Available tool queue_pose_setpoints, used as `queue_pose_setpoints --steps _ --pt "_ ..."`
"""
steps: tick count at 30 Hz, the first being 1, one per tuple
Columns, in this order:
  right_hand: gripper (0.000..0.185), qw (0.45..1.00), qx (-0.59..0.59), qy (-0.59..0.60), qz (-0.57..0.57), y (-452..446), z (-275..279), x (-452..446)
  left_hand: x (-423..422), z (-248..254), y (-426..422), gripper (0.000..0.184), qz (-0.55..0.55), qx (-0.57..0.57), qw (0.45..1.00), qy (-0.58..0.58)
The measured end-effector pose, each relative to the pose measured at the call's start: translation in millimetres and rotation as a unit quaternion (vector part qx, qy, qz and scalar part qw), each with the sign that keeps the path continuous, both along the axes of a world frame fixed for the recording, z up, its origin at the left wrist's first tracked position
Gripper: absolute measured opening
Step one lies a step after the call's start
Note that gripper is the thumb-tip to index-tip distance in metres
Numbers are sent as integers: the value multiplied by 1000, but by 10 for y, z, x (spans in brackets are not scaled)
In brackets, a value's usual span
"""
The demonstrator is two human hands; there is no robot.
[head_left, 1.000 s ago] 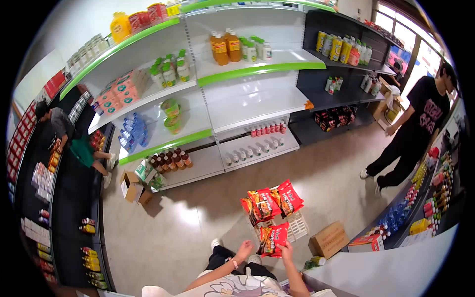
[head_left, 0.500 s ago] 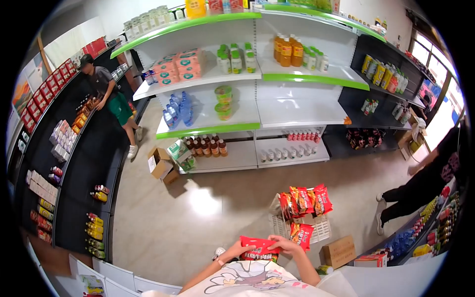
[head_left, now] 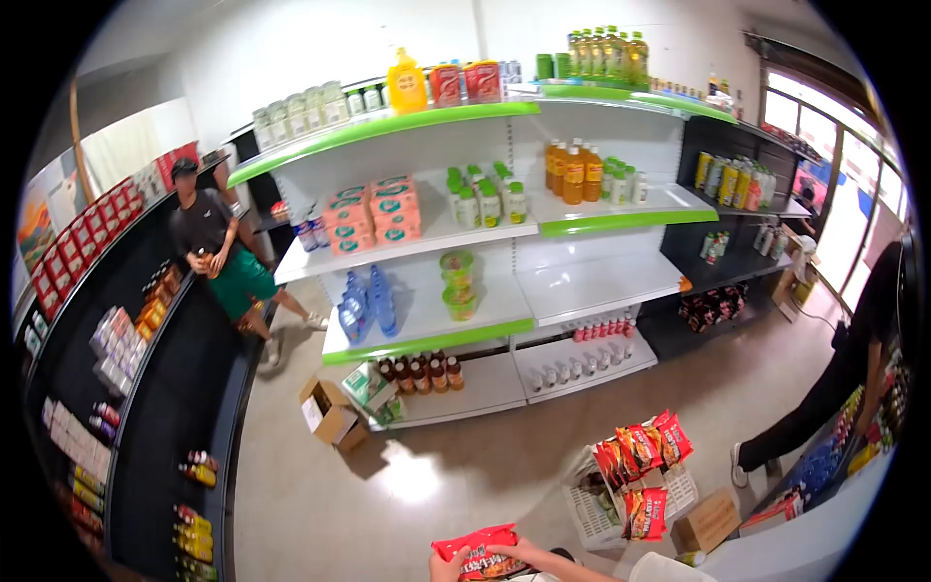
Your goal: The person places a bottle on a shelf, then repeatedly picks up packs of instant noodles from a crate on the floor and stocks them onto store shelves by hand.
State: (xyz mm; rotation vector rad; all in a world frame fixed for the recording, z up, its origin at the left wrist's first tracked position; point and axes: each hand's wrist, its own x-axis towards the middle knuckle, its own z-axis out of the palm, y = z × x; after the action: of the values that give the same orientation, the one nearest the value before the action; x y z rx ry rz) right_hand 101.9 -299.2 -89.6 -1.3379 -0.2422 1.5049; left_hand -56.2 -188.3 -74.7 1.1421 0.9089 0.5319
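Packet in red film (head_left: 482,557) is low in view, left hand (head_left: 445,565) closed on its left end, right hand (head_left: 518,554) gripping its upper right edge; its pale lettering is too blurred to read. Similar red packets (head_left: 637,452) lie in a white basket (head_left: 684,493) to the right. On a shelf (head_left: 438,244) beyond, pink packs (head_left: 393,210) carry unreadable green labels.

One head-worn camera looks forward and down toward shelves (head_left: 582,294).
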Motion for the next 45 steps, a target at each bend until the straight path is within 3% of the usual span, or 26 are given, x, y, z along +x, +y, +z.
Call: queue_pose_setpoints --steps 1,3,5,7,8,11,13,16,19,22,23,25,29,32,35,38,41,43,45 --pt "66 1000 15 1 -1 77 69 -52 -41 -100 33 16 2 -80 994 -74" --pt "56 997 37 -61 -39 177 33 -89 -66 -321 227 15 -24 -60 998 -25" --pt "50 991 99 -14 -86 276 310 -23 98 -89 332 16 -32 -63 997 -21" --pt "48 986 113 -48 -112 397 293 115 312 193 467 18 -61 -19 998 -19" --pt "48 983 118 -62 -124 439 235 167 423 -84 571 21 -60 -102 992 -53" --pt "45 974 87 -102 -184 637 -71 521 900 -681 945 21 -103 -81 990 -50" --pt "46 962 66 -132 -228 816 11 787 1266 -379 1115 20 -136 0 990 -25" --pt "42 972 -91 -61 -207 1130 744 1348 1848 77 1461 20 -129 85 988 7" --pt "41 944 10 -207 -255 1579 596 1839 2256 406 1774 23 -91 85 992 -21" --pt "41 942 70 -138 -297 1914 741 2289 2648 707 2075 32 -114 7 993 -30" --pt "41 936 103 -115 -317 2035 738 2405 2752 654 2167 33 -114 39 993 -17" --pt "43 936 73 -130 -320 2184 684 2622 3009 601 2340 34 -118 108 987 8" --pt "49 926 22 -121 -357 2178 703 2763 3321 833 2400 34 -146 59 988 3" --pt "49 907 8 -159 -390 2090 348 2938 3565 581 2422 33 -206 89 973 54" --pt "53 888 -98 -205 -399 1947 -22 3134 3861 -26 2377 34 -241 105 963 58" --pt "55 872 -101 -147 -455 1938 -288 3461 4301 -664 2468 22 -250 -29 967 -38" --pt "53 830 -76 -133 -537 2077 -96 3998 5119 -23 2695 33 -371 109 922 18" --pt "59 814 -77 -62 -572 2185 143 4355 5692 -40 2896 32 -436 43 899 22" --pt "63 778 -31 16 -627 2331 214 4800 6199 705 2876 36 -469 94 876 -55"
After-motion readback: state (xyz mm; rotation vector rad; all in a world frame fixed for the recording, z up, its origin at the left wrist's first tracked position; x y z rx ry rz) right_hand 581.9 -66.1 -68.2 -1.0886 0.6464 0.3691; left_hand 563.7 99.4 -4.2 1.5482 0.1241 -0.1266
